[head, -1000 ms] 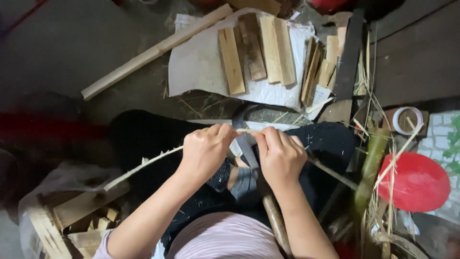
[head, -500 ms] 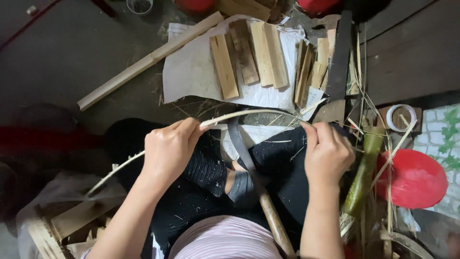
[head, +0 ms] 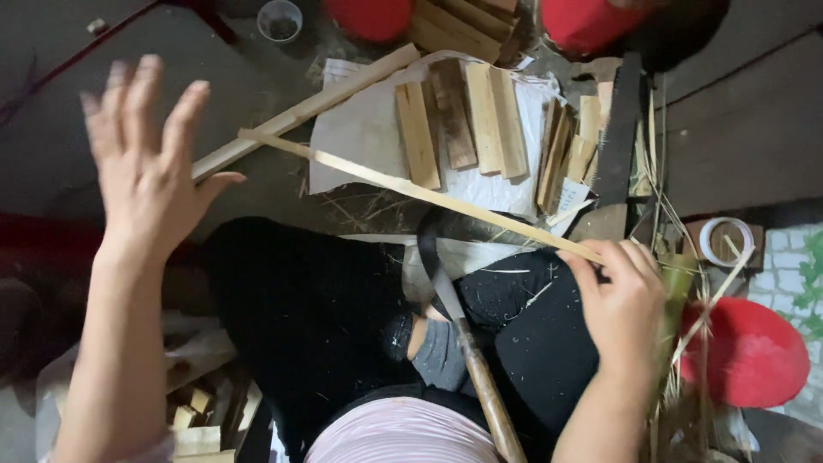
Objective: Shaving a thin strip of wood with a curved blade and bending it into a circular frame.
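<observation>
My right hand (head: 619, 302) grips one end of a long thin bamboo strip (head: 403, 185), which runs up and to the left over my lap toward a pale wooden stick. My left hand (head: 147, 163) is raised at the left with its fingers spread and holds nothing. A curved knife (head: 446, 296) with a wooden handle lies between my knees, blade pointing away from me. I sit in black trousers (head: 317, 317).
Several short wooden blocks (head: 459, 124) lie on a white sheet (head: 356, 137) ahead. A long wooden stick (head: 300, 111) crosses the floor. A saw (head: 615, 146) lies at the right, near a tape roll (head: 726, 242) and a red stool (head: 754, 351). Wood scraps (head: 201, 407) sit at lower left.
My left hand has let go of the bamboo strip and lifted away to the left, fingers spread. The strip, bent before, now lies straight in my right hand alone.
</observation>
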